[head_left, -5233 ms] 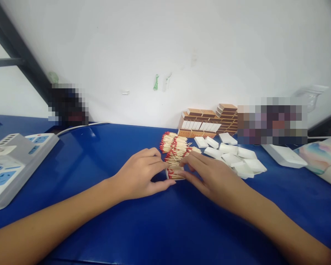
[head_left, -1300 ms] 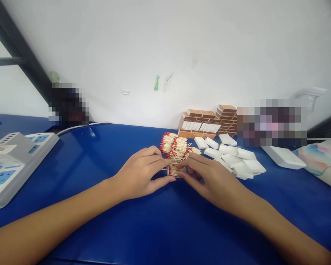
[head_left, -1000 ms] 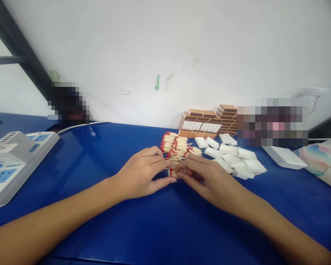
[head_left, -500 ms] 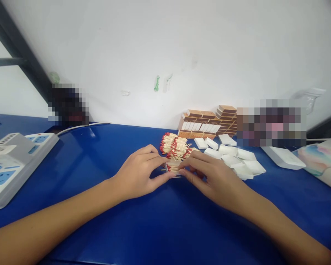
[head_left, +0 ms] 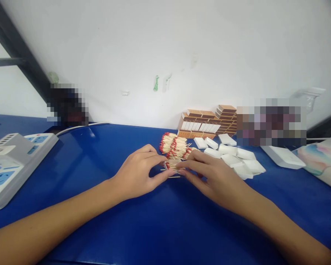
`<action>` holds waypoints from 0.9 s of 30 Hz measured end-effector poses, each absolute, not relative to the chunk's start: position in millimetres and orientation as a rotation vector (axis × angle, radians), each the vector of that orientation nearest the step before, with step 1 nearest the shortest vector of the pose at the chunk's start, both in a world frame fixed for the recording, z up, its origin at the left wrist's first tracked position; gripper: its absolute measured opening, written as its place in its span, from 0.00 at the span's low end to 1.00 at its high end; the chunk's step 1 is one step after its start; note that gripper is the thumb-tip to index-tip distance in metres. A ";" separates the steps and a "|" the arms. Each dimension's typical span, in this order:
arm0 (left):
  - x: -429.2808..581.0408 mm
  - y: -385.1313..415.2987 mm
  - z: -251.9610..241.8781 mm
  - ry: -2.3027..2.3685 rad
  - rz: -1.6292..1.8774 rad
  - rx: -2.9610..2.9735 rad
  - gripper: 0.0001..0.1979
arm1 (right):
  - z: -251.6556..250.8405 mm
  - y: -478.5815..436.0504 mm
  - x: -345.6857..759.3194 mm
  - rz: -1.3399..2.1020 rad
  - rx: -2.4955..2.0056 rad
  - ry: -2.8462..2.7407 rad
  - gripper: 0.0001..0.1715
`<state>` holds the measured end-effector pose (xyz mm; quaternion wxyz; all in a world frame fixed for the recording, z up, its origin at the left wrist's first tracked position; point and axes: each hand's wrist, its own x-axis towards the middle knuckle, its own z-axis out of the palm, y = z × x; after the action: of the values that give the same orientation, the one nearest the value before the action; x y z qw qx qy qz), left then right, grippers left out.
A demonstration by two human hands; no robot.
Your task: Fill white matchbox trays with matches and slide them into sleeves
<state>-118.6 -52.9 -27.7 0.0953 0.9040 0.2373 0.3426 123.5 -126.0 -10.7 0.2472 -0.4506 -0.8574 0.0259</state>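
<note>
While both hands, left hand (head_left: pixel 139 173) and right hand (head_left: pixel 209 175), pinch a small tray of matches (head_left: pixel 172 165) low over the blue desk (head_left: pixel 99 154) before the match pile (head_left: pixel 174 145), uneven pressure could tip it, spilling sticks.

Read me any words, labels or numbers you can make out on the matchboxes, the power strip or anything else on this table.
None can be read.
Stacked matchboxes: no print legible.
White box trays: blank.
Power strip: markings too small to read.
Two pixelated patches: unreadable.
Matches between the left hand and right hand: no text.
</note>
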 end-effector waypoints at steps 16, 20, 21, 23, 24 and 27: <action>-119.3 -51.6 -26.9 0.697 1.045 2.701 0.17 | -7.8 -123.8 127.2 -0.011 -1.212 -2.304 0.11; -119.8 -50.8 -26.0 0.638 1.031 2.738 0.16 | 1.8 -117.9 136.9 -0.103 -1.284 -2.204 0.11; -120.0 -50.8 -25.9 0.606 1.014 2.749 0.16 | 4.1 -115.6 141.2 -0.140 -1.338 -2.172 0.12; -120.4 -51.5 -25.7 0.524 0.968 2.776 0.17 | 6.9 -111.0 150.6 -0.188 -1.453 -2.134 0.13; -120.5 -52.1 -25.7 0.478 0.942 2.791 0.17 | 7.1 -109.0 155.2 -0.181 -1.508 -2.142 0.14; -120.7 -54.5 -25.6 0.377 0.878 2.828 0.18 | 3.0 -105.5 164.4 -0.071 -1.665 -2.251 0.11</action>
<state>-120.7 -54.5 -25.6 0.0783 0.9445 0.1260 0.2933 164.4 -105.5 3.0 0.1697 -0.5859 -0.7921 -0.0249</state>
